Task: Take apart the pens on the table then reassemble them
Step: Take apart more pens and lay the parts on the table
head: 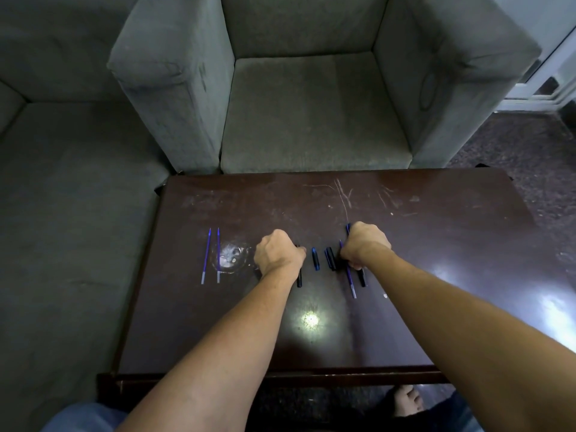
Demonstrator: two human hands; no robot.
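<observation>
Pen parts lie in a row on the dark brown table [405, 275]. Two thin blue refills [212, 255] lie side by side at the left. My left hand [277, 252] is curled over a dark pen barrel [299, 279] whose lower end sticks out below it. A short blue cap [315, 258] and two dark caps [330, 258] lie between my hands. My right hand [364, 244] grips a pen part whose blue tip [348, 227] shows above the knuckles. A blue refill [350, 280] and a dark barrel [362, 279] lie just below that hand.
A grey armchair [311, 113] stands against the table's far edge, and a grey sofa [62, 151] lies to the left. Dark floor shows at the right. My bare foot [406, 400] is under the table's near edge.
</observation>
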